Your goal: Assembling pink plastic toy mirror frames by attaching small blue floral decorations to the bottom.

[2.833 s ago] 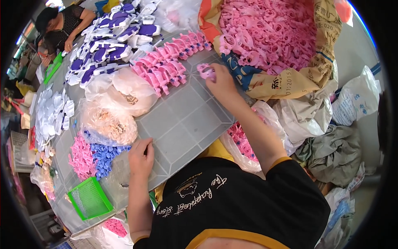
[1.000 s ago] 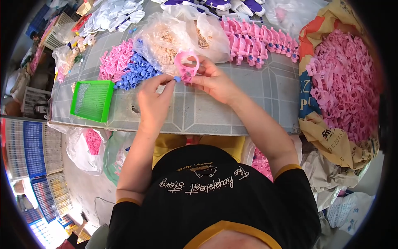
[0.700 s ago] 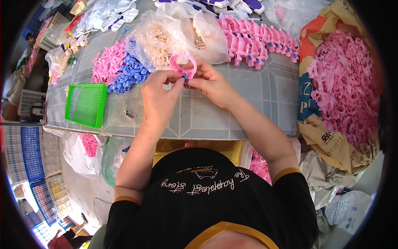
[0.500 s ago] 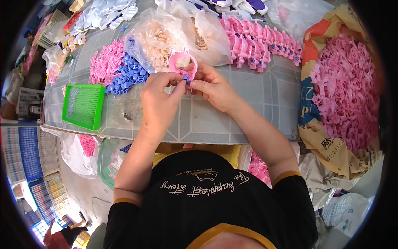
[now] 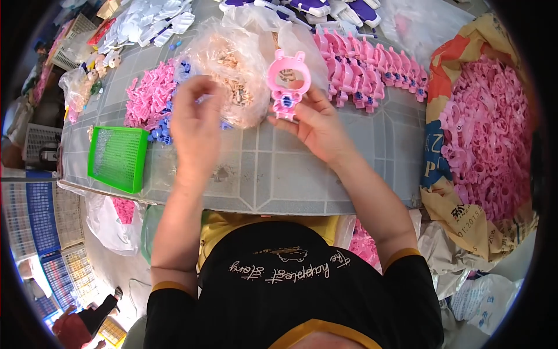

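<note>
My right hand (image 5: pixel 323 129) pinches a pink plastic frame (image 5: pixel 280 98) by its lower right side. The frame stands upright, with a round opening, two small ears on top and a blue insert (image 5: pixel 287 102) in its lower part. Over the blue pieces (image 5: pixel 161 131), my left hand (image 5: pixel 199 131) is raised and apart from the frame; its fingers are smeared by motion. A heap of small pink parts (image 5: pixel 148 96) lies to its left. Behind the hands is a clear plastic bag (image 5: pixel 200 43) of small beige pieces (image 5: pixel 235 78).
A green tray (image 5: pixel 141 160) sits at the left table edge. Rows of pink frames with blue inserts (image 5: pixel 354 75) lie at the back right. At the right stands a big sack (image 5: pixel 436 125) full of pink parts (image 5: pixel 485 134). White and purple pieces (image 5: pixel 305 7) lie at the far edge.
Both hands were together at the pink frame. My left hand has let go and moved left toward the blue pieces; my right has carried the frame slightly right.
</note>
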{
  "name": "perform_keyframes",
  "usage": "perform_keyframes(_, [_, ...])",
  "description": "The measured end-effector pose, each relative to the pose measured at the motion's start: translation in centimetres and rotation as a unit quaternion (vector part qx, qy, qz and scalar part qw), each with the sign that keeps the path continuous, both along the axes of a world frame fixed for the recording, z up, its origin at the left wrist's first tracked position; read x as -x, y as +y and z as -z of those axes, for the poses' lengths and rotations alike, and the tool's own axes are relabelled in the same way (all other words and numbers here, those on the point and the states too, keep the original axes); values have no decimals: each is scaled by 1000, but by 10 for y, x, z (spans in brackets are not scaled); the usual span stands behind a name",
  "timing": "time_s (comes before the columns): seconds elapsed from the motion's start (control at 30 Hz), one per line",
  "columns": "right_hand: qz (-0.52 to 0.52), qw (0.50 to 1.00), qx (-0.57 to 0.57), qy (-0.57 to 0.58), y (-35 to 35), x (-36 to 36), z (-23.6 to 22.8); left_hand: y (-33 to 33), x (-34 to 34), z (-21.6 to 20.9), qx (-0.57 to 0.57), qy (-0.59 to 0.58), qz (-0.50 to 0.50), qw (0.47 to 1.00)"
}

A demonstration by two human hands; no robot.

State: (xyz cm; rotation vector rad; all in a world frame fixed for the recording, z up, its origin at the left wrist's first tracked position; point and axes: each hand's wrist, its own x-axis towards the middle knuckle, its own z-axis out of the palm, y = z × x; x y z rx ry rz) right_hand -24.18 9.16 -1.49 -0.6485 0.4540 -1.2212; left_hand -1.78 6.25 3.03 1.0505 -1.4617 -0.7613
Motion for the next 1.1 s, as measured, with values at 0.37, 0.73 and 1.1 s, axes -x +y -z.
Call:
perform_keyframes(0.37, [-36, 997, -41, -59, 2, -2, 7, -59, -1, 25, 97, -527, -5, 844])
perform_keyframes(0.73, [-8, 994, -65, -85, -3, 1, 4, -53, -7, 22, 72, -473, 26, 878])
perform_keyframes(1.1, [-57, 997, -39, -34, 4, -7, -1, 11, 22, -13, 175, -226, 40, 958])
